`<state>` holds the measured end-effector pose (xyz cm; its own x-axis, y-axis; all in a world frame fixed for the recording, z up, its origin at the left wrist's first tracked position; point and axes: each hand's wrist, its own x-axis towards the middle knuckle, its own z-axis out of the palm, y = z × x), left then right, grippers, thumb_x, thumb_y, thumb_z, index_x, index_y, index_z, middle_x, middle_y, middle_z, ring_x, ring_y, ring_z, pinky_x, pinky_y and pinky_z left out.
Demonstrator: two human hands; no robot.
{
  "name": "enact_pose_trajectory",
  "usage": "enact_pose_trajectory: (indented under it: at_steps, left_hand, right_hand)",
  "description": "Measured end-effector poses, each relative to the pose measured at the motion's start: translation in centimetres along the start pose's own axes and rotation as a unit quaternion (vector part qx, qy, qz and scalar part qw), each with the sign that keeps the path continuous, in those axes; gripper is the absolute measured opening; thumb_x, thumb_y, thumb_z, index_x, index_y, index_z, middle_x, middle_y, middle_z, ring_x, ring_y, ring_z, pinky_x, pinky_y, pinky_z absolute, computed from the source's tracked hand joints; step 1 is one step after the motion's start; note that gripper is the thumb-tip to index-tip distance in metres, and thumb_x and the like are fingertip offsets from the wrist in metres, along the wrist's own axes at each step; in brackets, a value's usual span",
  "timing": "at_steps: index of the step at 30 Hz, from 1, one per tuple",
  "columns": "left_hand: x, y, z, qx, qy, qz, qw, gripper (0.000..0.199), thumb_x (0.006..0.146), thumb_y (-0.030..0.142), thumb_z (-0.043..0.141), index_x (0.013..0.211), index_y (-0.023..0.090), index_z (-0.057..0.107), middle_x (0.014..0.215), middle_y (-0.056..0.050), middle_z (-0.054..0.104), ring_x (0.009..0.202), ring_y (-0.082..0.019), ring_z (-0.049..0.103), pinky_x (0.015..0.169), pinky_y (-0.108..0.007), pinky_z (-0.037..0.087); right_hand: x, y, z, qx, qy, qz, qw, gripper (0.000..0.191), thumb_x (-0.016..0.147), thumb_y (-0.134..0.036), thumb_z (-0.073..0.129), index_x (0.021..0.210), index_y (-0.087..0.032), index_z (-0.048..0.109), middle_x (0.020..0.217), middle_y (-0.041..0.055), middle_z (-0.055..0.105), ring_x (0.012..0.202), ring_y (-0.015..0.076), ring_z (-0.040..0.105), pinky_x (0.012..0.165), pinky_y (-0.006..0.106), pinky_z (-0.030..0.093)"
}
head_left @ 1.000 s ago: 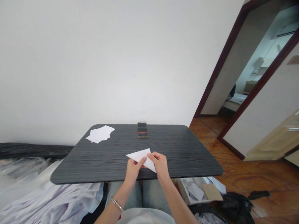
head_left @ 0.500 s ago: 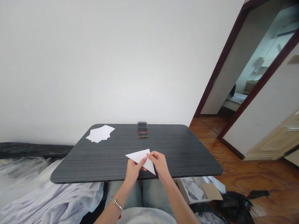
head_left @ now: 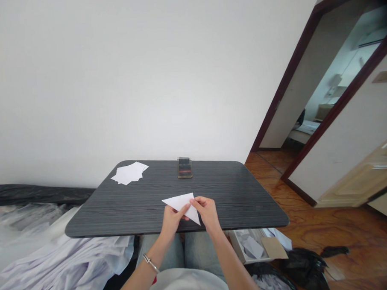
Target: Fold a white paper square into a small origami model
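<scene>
A white sheet of paper [head_left: 180,201], folded into a triangle, is held above the near part of the dark table [head_left: 126,212]. My left hand [head_left: 172,217] pinches its lower edge, thumb on top and fingers underneath. With thumb and forefinger, my right hand [head_left: 206,209] grips the right side of the triangle near its upper corner. One point of the paper faces left and another hangs down between my hands. The fingers under the paper are partly hidden.
White paper sheets [head_left: 129,172] lie spread at the table's far left. A phone-like device [head_left: 184,167] stands at the back middle. Below on the right are a box of papers [head_left: 251,246] and a black plastic bag [head_left: 304,266]. White sheeting [head_left: 73,270] is heaped at lower left.
Almost nothing differs. Both hands keep their pinch on the folded paper, which has shifted very slightly up and left.
</scene>
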<state>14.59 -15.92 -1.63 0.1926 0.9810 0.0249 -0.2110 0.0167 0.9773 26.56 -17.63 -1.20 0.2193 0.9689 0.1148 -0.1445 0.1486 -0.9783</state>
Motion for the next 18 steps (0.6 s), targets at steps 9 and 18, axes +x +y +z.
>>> enact_pose_trajectory:
  at_steps: [9,18]
  left_hand:
    - [0.16,0.08,-0.02,0.021,0.001,0.008,1.000,0.032,0.060,0.031,0.069,0.081,0.007,0.066,0.071,-0.008,0.068,0.052,-0.015,0.058,0.042,-0.022,0.048]
    - [0.30,0.07,-0.02,0.027,0.001,0.007,1.000,0.030,0.057,0.032,0.070,0.073,0.007,0.066,0.066,-0.008,0.068,0.045,-0.013,0.055,0.041,-0.021,0.045]
  right_hand:
    - [0.12,0.28,-0.12,-0.019,-0.003,-0.014,1.000,0.020,0.067,-0.033,0.062,0.061,-0.014,0.063,0.053,-0.0001,0.059,0.048,0.0116,0.048,0.046,0.022,0.034]
    - [0.39,0.24,-0.16,-0.056,0.019,-0.052,0.997,0.024,0.068,-0.035,0.060,0.055,-0.014,0.059,0.049,-0.0020,0.052,0.047,0.0102,0.042,0.045,0.021,0.031]
